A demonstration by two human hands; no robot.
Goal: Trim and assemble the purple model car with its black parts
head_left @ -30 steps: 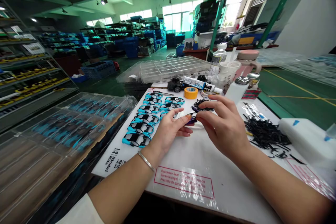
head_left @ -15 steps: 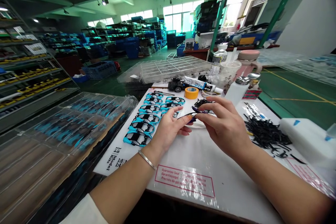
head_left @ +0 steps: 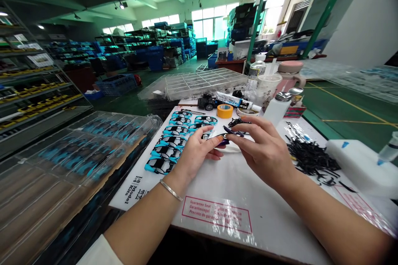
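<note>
My left hand (head_left: 197, 151) is over the middle of the table, thumb and fingers closed in a pinch on a small thin black part (head_left: 228, 135). Close by on its right, my right hand (head_left: 269, 147) has its fingertips together at the same part. The fingers and dark nails hide most of the part, so its exact shape does not show. Just beneath the fingertips lies something white and rounded (head_left: 232, 148). Behind them sits a small heap of black pieces (head_left: 238, 121). Blue-and-black model car bodies (head_left: 161, 157) stand in rows beside my left hand.
Right of my right hand lies a pile of black strips (head_left: 311, 157), beside a white foam block (head_left: 357, 165). Farther back are yellow tape (head_left: 224, 111), a glue tube (head_left: 233, 100), a metal-topped bottle (head_left: 276, 109) and a pink mug (head_left: 289, 75). Clear trays (head_left: 205, 80) stand behind.
The view has shifted slightly. Both hands keep their pinch on the small black part, with only a slight change at the fingertips.
</note>
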